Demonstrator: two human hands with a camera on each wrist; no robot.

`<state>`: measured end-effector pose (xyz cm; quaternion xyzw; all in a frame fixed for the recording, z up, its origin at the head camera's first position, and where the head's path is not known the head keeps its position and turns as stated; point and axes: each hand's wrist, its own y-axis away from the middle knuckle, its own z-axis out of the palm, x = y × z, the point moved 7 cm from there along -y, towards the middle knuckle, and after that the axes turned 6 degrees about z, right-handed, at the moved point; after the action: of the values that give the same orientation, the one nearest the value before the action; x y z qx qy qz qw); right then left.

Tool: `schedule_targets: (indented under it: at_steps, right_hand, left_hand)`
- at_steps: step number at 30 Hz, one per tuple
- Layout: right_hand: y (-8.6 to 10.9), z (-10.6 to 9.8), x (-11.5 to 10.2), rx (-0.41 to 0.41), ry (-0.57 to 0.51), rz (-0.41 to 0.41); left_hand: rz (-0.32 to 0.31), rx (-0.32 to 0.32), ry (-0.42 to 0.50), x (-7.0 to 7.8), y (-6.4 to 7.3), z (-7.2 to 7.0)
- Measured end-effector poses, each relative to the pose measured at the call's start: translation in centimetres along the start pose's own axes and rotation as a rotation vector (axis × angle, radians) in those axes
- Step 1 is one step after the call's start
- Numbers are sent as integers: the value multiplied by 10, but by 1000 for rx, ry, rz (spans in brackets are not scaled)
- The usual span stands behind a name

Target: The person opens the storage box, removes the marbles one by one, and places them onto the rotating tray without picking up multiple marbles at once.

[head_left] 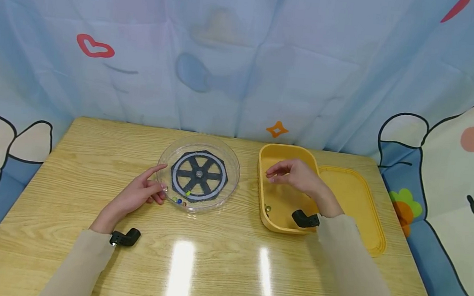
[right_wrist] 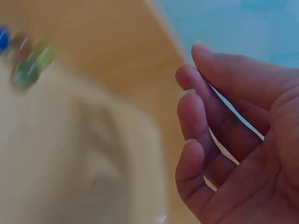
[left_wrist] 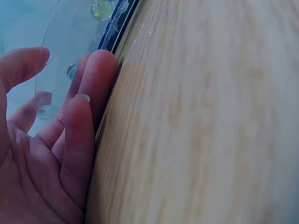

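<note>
A clear round dish (head_left: 234, 176) stands on the table, with several small marbles (head_left: 179, 201) inside near its front left edge. A dark spoked wheel pattern shows in its middle. My left hand (head_left: 147, 189) is at the dish's left side, index finger stretched along the rim, the other fingers loosely bent against the wall. Over the yellow bin (head_left: 282, 228) hovers my right hand (head_left: 294, 175), fingers gently bent with the thumb near the index finger; nothing shows between them. Several marbles (right_wrist: 25, 72) lie in the bin, blurred in the right wrist view.
A flat yellow lid (head_left: 356, 197) lies right of the bin, partly behind the right forearm. The wooden table (head_left: 225, 271) reaches a printed curtain (head_left: 227, 71) at the back. Each wrist wears a small black camera (head_left: 125, 237).
</note>
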<state>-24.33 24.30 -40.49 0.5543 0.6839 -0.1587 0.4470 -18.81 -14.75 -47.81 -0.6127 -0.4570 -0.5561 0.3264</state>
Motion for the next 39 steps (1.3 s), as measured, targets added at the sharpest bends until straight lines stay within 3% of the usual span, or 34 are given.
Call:
schedule_targets:
  at_steps: [7, 13, 18, 25, 39]
  right_hand:
    - [-5, 7, 26, -136, -3, 59]
    - [-6, 26, 36, -349, 51, 64]
    - [-5, 35, 37, -436, 93, 63]
    - [-4, 43, 32, -459, 192, 45]
    - [-5, 41, 35, -406, 214, 79]
  left_hand:
    - [-1, -4, -9, 0, -1, 0]
    - [-3, -1, 4, 0, -1, 0]
    - [7, 0, 6, 0, -2, -1]
    - [6, -2, 15, 0, -1, 0]
    - [-6, 0, 12, -2, -2, -1]
